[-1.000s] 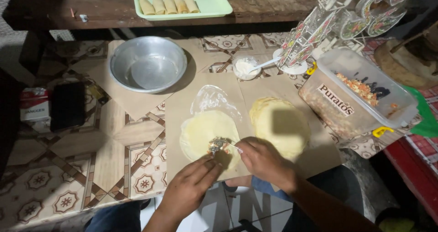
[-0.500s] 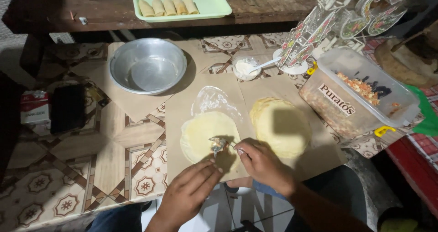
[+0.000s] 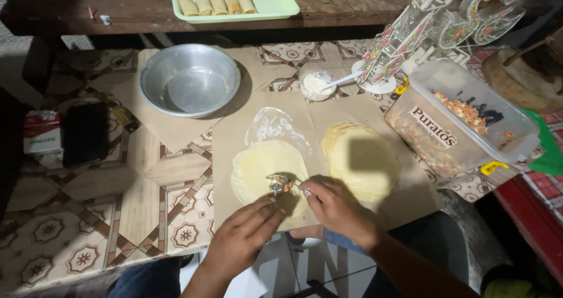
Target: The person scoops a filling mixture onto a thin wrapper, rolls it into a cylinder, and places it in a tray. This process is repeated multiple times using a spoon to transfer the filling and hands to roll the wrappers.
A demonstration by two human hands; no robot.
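A single pale round wrapper [image 3: 258,170] lies flat on brown paper [image 3: 229,134] in front of me. My right hand [image 3: 334,207] holds a metal spoon [image 3: 279,183] with chopped filling over the wrapper's near edge. My left hand [image 3: 243,236] rests beside it, fingertips touching the wrapper's near edge just below the spoon bowl. A stack of wrappers [image 3: 360,160] sits to the right of the single one. A clear sheet of plastic [image 3: 274,127] lies just beyond the wrapper.
A clear tub of chopped filling [image 3: 460,119] stands at the right. An empty metal bowl [image 3: 189,78] and a small white cup with a spoon [image 3: 316,84] sit farther back. A green tray with several finished rolls [image 3: 234,0] is on a wooden bench. A dark phone [image 3: 85,133] lies left.
My hands have barely shifted; the spoon stays over the wrapper's near edge and my left fingers have closed in slightly toward it.
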